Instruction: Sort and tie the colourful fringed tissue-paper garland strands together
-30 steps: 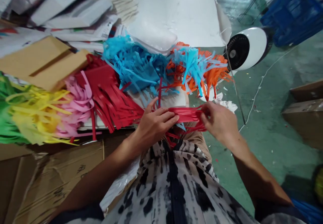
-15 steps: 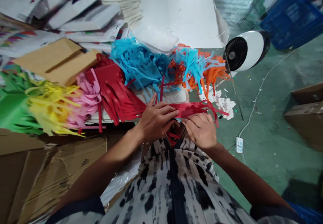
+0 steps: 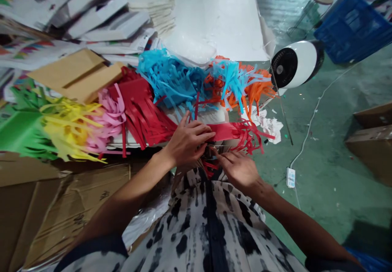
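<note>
A red fringed paper strip [image 3: 223, 132] lies crosswise at the table's front edge, its cut ends spreading to the right. My left hand [image 3: 189, 142] is on the strip's left end, fingers bent over it and one finger pointing up. Just below the strip, my right hand [image 3: 239, 168] has its fingers closed at the tips beside a small shiny spot, too small to name. A thin pale line runs along the strip's lower edge there. Close by on the left is a larger pile of red fringed paper [image 3: 143, 117]; blue fringed paper [image 3: 171, 78] lies behind.
Green [image 3: 21, 127], yellow [image 3: 72, 121] and pink fringed paper [image 3: 112, 108] lie at left, below a brown envelope [image 3: 76, 74]. Orange fringed paper [image 3: 260, 90] hangs off the right edge near a white fan [image 3: 301, 63]. Cardboard [image 3: 82, 206] is below; a power strip [image 3: 290, 177] lies on the floor.
My right hand has come off the red strip and moved down and left, uncovering the strip's right part and fringe. My left hand stays on its left end.
</note>
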The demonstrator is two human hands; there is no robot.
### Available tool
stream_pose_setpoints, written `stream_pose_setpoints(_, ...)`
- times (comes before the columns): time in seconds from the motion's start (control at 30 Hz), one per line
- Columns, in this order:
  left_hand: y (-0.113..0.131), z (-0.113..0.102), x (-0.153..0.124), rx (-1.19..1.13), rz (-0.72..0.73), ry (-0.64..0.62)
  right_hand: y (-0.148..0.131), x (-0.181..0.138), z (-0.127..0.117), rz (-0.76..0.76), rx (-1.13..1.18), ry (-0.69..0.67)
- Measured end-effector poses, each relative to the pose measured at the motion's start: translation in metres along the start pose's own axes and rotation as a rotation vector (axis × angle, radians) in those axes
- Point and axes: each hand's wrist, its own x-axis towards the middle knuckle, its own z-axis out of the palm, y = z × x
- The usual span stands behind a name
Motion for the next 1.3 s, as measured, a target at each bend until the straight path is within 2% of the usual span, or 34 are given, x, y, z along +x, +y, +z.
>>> stream_pose_setpoints(0.13, 0.002, 0.006, -0.005, 0.038, 0.005, 0.005, 0.003, 0.013, -0.028, 0.071, 0.094, 0.164)
stream_pose_setpoints(0.23, 0.001, 0.013, -0.009, 0.067, 0.0, 0.034, 0.003, 0.021, -0.038, 0.036, 0.149, 0.11)
stream_pose_setpoints(0.37, 0.001, 0.023, -0.015, 0.088, 0.009, 0.064, 0.0, 0.032, -0.032, 0.058, 0.181, 0.092)
stream_pose_setpoints(0.53, 0.0, 0.031, -0.023, 0.135, 0.044, 0.097, 0.007, 0.037, -0.011, 0.114, 0.009, -0.008)
stream_pose_setpoints(0.63, -0.008, 0.024, -0.034, 0.143, 0.005, 0.076, 0.021, 0.026, -0.007, 0.165, -0.049, -0.052)
stream_pose_setpoints(0.73, -0.023, 0.002, -0.049, 0.179, -0.067, 0.078, 0.037, 0.013, -0.009, 0.171, -0.079, -0.044)
stream_pose_setpoints(0.8, -0.029, -0.014, -0.057, 0.239, -0.132, 0.165, 0.043, 0.01, -0.011, 0.154, -0.089, -0.039)
stream_pose_setpoints(0.87, -0.026, -0.023, -0.057, 0.326, -0.246, 0.362, 0.044, 0.01, -0.011, 0.147, -0.097, -0.034)
stream_pose_setpoints(0.93, -0.012, -0.02, -0.049, 0.368, -0.289, 0.541, 0.041, 0.012, -0.009, 0.161, -0.108, -0.031)
stream_pose_setpoints(0.97, -0.003, -0.012, -0.043, 0.357, -0.245, 0.573, 0.04, 0.013, -0.009, 0.17, -0.114, -0.03)
stream_pose_setpoints(1.03, 0.017, 0.01, -0.03, 0.281, -0.017, 0.49, 0.037, 0.014, -0.008, 0.179, -0.126, -0.022)
stream_pose_setpoints(1.07, 0.025, 0.023, -0.024, 0.245, 0.043, 0.356, 0.036, 0.014, -0.008, 0.178, -0.13, -0.015)
stream_pose_setpoints(1.1, 0.032, 0.036, -0.02, 0.218, 0.083, 0.319, 0.036, 0.014, -0.008, 0.176, -0.134, -0.005)
stream_pose_setpoints(1.2, 0.039, 0.063, -0.019, 0.186, 0.036, 0.223, 0.034, 0.009, -0.009, 0.181, -0.148, 0.054)
stream_pose_setpoints(1.3, 0.037, 0.068, -0.027, 0.204, 0.03, 0.213, 0.031, 0.005, -0.007, 0.178, -0.17, 0.167)
